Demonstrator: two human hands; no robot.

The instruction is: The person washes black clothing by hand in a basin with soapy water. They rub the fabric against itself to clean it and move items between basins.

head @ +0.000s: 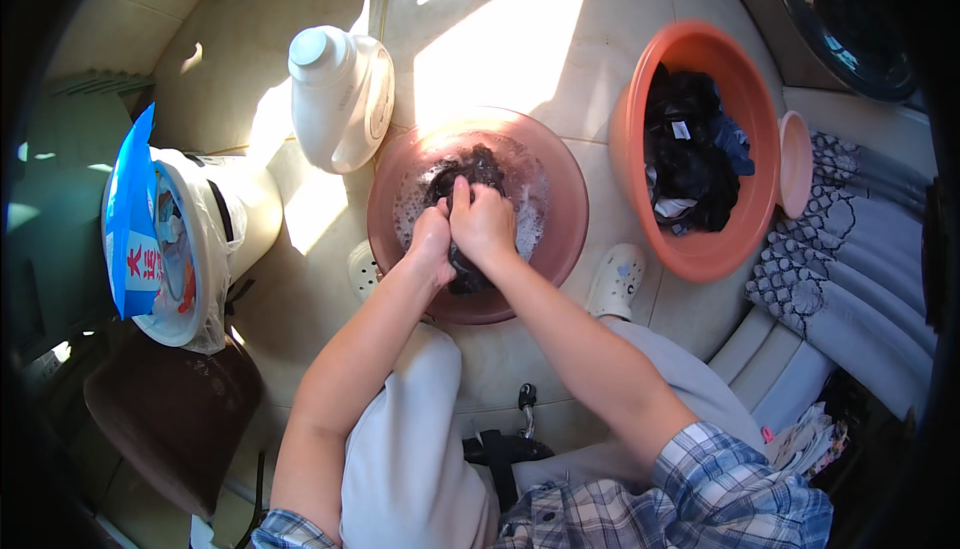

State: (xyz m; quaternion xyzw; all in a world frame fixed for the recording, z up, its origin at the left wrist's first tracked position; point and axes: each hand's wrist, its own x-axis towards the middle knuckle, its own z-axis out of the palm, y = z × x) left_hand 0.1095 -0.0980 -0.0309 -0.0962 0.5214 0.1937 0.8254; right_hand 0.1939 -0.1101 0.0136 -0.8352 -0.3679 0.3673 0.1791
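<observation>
Between my knees a pinkish plastic basin [566, 264] stands on the tiled floor, with sudsy water [532, 207] inside. A dark wet cloth [480, 162] lies bunched in it, part above my hands and part below them. My left hand [431, 241] grips the cloth from the left. Pressed against it, my right hand [484, 222] has its fingers curled round the same cloth, thumb pointing away from me. The folds inside both fists are hidden.
A white detergent bottle [330, 98] stands left of the basin. Rightward, an orange tub [754, 249] holds dark clothes [690, 151]. At far left are a lined waste bin [255, 204], a blue printed bag [131, 226] and a brown chair [172, 414]. Grey fabric [847, 279] drapes at right.
</observation>
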